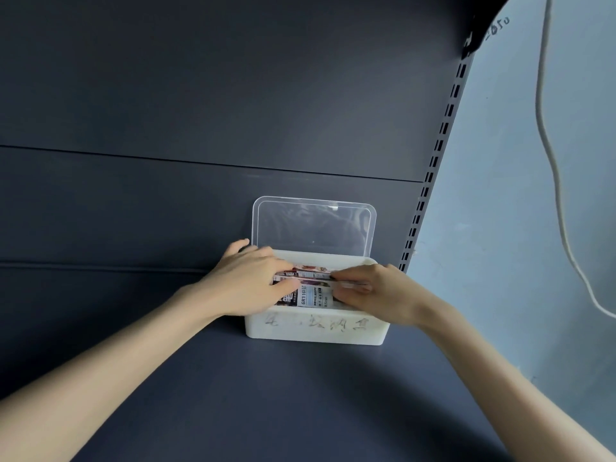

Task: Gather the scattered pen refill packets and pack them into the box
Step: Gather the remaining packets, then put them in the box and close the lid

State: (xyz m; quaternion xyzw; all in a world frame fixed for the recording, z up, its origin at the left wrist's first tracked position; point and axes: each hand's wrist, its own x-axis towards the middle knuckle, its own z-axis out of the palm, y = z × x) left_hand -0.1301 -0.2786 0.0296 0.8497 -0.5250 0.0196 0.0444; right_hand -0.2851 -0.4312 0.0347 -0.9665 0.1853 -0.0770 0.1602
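"Hands first, where are they?"

"Both are down in the box (316, 328) on my feed. Left hand (246, 281) lies over the left end of the pen refill packets (311, 296), fingers bent across their tops and thumb pressed on the printed front. Right hand (380, 295) pinches the right end of the same bundle, fingers curled tight on it."

"And the packets themselves?"

"Standing on edge inside the box, between the two hands. I can't count them."

"Surface and room?"

"White box sits on a dark grey shelf (266, 395), with faint handwriting on its front wall. Its clear lid (313, 225) is open, standing upright in front of the dark back panel (200, 95). To the right I see a slotted upright (430, 181) and then a pale wall (516, 195) — a white cable (546, 128) hangs down it"
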